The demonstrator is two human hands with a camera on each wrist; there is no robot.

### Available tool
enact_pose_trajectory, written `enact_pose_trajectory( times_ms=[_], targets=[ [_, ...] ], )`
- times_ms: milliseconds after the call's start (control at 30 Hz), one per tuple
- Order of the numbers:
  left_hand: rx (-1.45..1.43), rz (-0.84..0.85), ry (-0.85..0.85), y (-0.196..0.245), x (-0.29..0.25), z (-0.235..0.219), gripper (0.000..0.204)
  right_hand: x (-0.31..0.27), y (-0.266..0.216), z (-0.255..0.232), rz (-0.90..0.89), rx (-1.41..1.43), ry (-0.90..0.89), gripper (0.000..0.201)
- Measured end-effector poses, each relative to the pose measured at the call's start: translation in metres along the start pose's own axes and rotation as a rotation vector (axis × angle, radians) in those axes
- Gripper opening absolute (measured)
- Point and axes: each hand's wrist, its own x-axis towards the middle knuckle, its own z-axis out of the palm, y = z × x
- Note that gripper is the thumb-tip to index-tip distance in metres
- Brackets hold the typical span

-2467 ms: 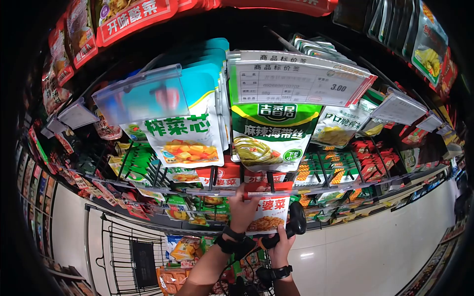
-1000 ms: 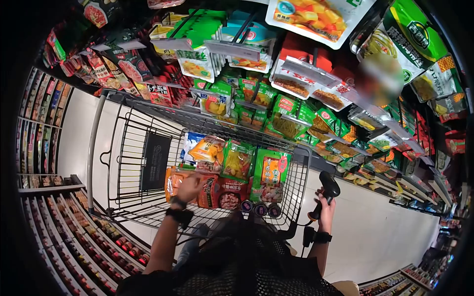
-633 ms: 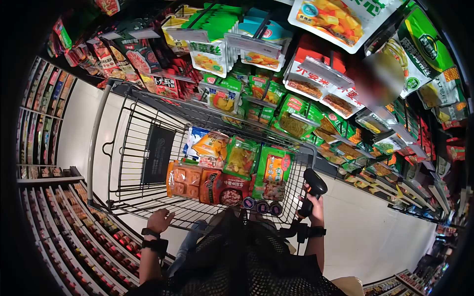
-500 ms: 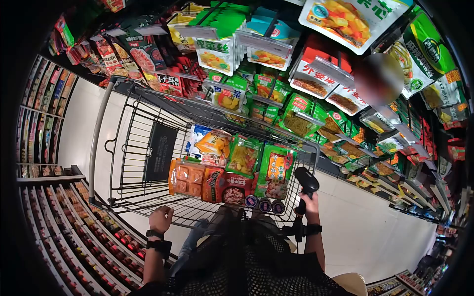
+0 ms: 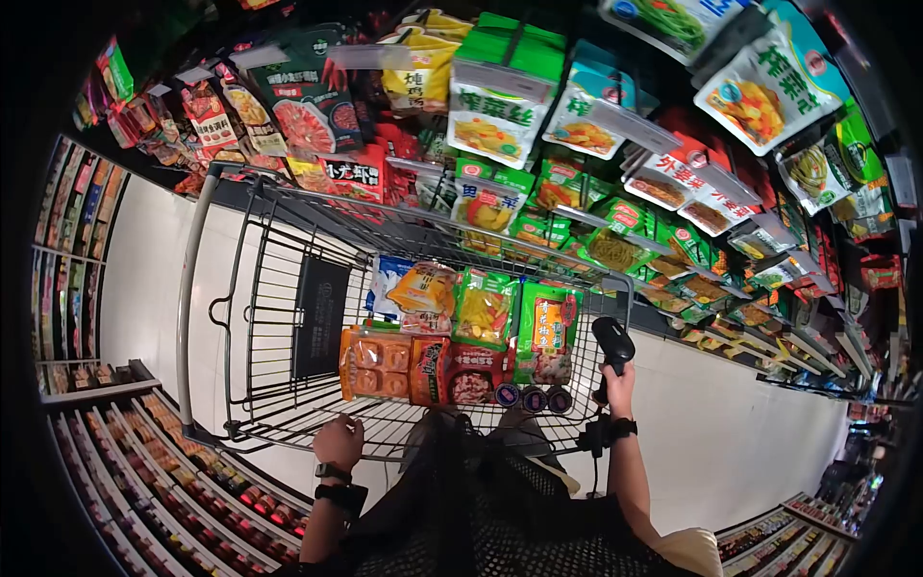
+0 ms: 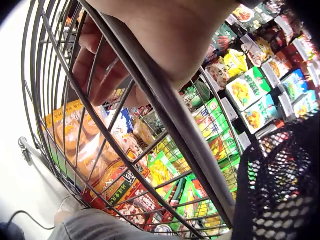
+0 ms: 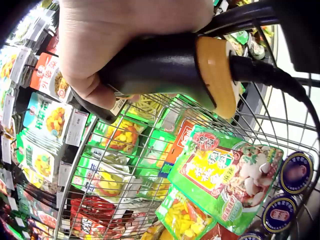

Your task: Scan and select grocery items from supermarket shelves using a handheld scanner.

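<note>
Left hand [image 5: 338, 443] now on cart rim [image 6: 165, 107]; fingers' curl wrist-view only.

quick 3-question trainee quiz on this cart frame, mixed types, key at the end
1. True or false: the left hand grips the rim of the cart.
2. What does the right hand hold?
A. a green packet
B. a black scanner
C. a price tag
3. Fill in: the orange packet lies inside the ____.

Key:
1. True. The left wrist view shows the fingers curled round the rim.
2. B. The scanner sits in that hand, with a cable leaving its orange end in the right wrist view.
3. Cart. It lies beside the green packets in the basket.
</note>
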Motion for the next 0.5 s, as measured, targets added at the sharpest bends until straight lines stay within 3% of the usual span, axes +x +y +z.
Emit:
enact_pose_trajectory(
  times_ms=[200,267,367,400,500],
  targets=[
    [-0.013,0.041,0.089,-0.034,0.025,-0.018,0.022,-0.005,-0.015,0.041,0.075,0.059,-0.04,0.028],
    [-0.141,0.033,0.22,-0.045,0.032,-0.019,0.015,-0.008,-0.022,0.058,-0.05,-0.021,-0.042,0.023],
    [-0.219,0.043,0.423,-0.06,0.044,-0.022,0.019,-0.01,-0.016,0.074,-0.015,-0.016,-0.094,0.032],
    [-0.182,0.03,0.396,-0.064,0.048,-0.028,0.023,-0.012,-0.021,0.083,-0.149,-0.039,-0.089,0.032],
    [-0.118,0.029,0.391,-0.082,0.063,-0.037,0.025,-0.018,-0.035,0.104,-0.096,0.048,-0.137,0.031]
  ],
)
